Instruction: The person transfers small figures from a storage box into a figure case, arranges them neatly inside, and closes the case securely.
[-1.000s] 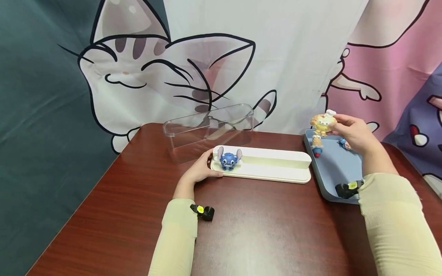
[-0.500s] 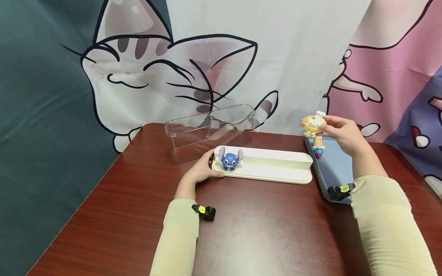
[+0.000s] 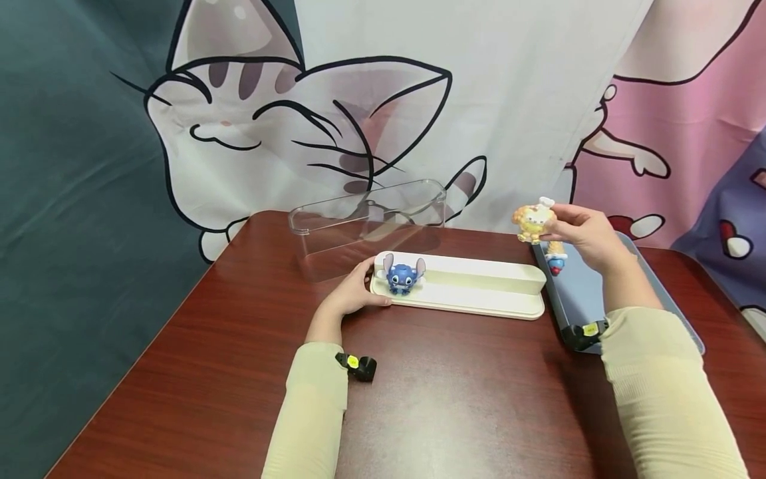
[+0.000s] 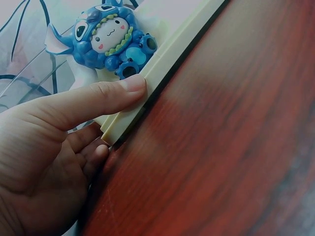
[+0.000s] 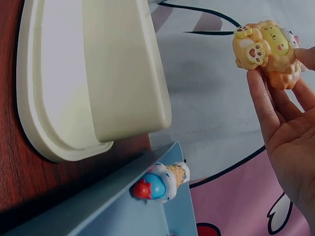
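Note:
My right hand (image 3: pixel 585 234) pinches a yellow-orange figurine (image 3: pixel 531 223) with a white hat, held up above the table near the blue tray's back left corner. In the right wrist view, the thumb and fingers hold the figurine (image 5: pixel 268 51) by its head side, paws facing the camera. A cream stepped display base (image 3: pixel 461 305) lies on the table. My left hand (image 3: pixel 348 294) grips its left end, the thumb (image 4: pixel 118 98) on the front edge. On that end sits a blue big-eared figurine (image 3: pixel 401 278), upright, beside the left thumb.
The blue tray (image 3: pixel 580 296) stands right of the base, partly behind my right arm. An ice-cream-cone figurine (image 3: pixel 556 258) lies in it, at the left side. Behind the base, a clear plastic cover (image 3: pixel 335 246) stands on the table, before a printed curtain (image 3: pixel 514 100).
My right hand has carried the yellow-orange figurine leftward from over the tray toward the base. The left hand keeps its grip on the base.

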Motion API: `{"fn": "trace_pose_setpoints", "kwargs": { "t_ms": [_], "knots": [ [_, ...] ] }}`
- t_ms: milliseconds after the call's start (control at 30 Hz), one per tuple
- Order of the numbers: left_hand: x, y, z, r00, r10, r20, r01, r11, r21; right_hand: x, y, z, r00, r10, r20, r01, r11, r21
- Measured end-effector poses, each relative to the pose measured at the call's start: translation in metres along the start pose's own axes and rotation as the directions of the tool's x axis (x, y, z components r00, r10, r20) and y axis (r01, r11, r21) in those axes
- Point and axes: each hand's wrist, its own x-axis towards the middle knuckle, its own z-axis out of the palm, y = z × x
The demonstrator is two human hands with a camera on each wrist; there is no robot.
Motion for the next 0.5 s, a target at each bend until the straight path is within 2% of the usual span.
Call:
{"fn": "trace_pose_setpoints", "kwargs": {
  "t_ms": [167, 367, 500],
  "knots": [
    [0.001, -0.001, 0.000, 1.000, -0.003, 0.000, 0.003, 1.000, -0.005, 0.000, -0.002, 0.005, 1.000, -0.013, 0.004, 0.013, 1.000, 0.001],
    [0.000, 0.000, 0.000, 1.000, -0.008, -0.001, 0.008, 1.000, -0.010, -0.001, 0.000, 0.010, 0.998, -0.046, 0.043, 0.044, 0.998, 0.047],
    [0.001, 0.001, 0.000, 1.000, -0.007, 0.000, 0.007, 1.000, -0.011, -0.002, 0.000, 0.013, 0.998, -0.030, 0.055, 0.027, 0.999, 0.040]
  ]
}}
